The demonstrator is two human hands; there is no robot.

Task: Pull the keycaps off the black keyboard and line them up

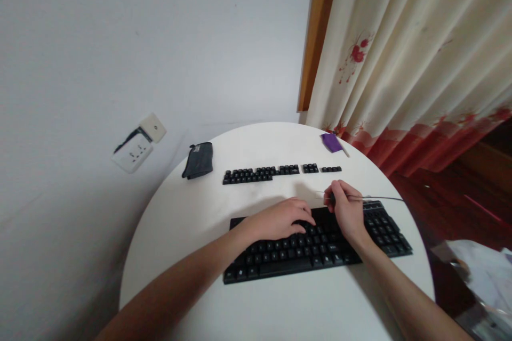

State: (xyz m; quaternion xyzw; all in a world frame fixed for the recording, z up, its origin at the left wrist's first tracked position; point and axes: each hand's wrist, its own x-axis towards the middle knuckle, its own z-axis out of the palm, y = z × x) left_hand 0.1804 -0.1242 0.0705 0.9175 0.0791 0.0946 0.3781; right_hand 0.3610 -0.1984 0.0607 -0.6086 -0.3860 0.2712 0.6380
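Note:
A black keyboard (312,256) lies on the round white table (200,224) in front of me. My left hand (280,219) rests palm down on its upper middle, fingers curled over the keys. My right hand (346,208) is closed in a pinch on a thin wire tool (380,198) whose metal shaft sticks out to the right, held over the keyboard's top row. Behind the keyboard, rows of loose black keycaps (260,174) lie lined up on the table, with two smaller groups (322,169) to their right.
A dark grey pouch (199,160) lies at the table's back left. A purple object (332,142) with a white handle sits at the back right edge. A wall socket (134,149) hangs left; a curtain (420,64) hangs right above a dark floor.

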